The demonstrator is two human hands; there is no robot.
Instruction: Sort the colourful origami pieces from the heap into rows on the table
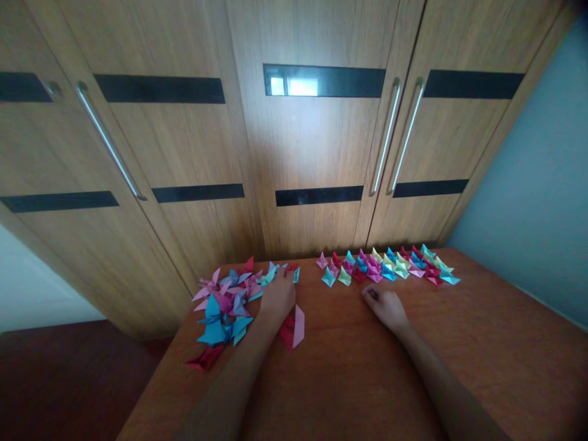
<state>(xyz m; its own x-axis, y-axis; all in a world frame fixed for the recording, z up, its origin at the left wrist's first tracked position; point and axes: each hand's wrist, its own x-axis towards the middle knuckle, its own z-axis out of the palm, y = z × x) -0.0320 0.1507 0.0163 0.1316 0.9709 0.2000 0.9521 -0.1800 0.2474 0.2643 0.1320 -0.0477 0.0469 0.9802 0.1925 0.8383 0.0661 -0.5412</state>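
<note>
My left hand [279, 300] reaches to the far side of a loose heap of origami paper pieces. Its fingers look drawn together, and their tips are partly hidden among small red and blue folds, so I cannot make out what they hold. Within the heap are pink origami [225, 301], blue origami [215, 331] and a red folded piece [204, 358]. Beside my left wrist lies a pink folded strip [298, 326] over red paper. My right hand [388, 309] rests on the table with curled fingers, nothing visible in them, just in front of small pointed origami [374, 269] standing in rows.
The brown wooden table [340, 380] has its left edge near the heap. Behind it stands a wooden wardrobe [312, 141] with metal handles [388, 138] and dark panels. A pale blue wall [533, 202] rises on the right, and a dark reddish floor [68, 373] shows at left.
</note>
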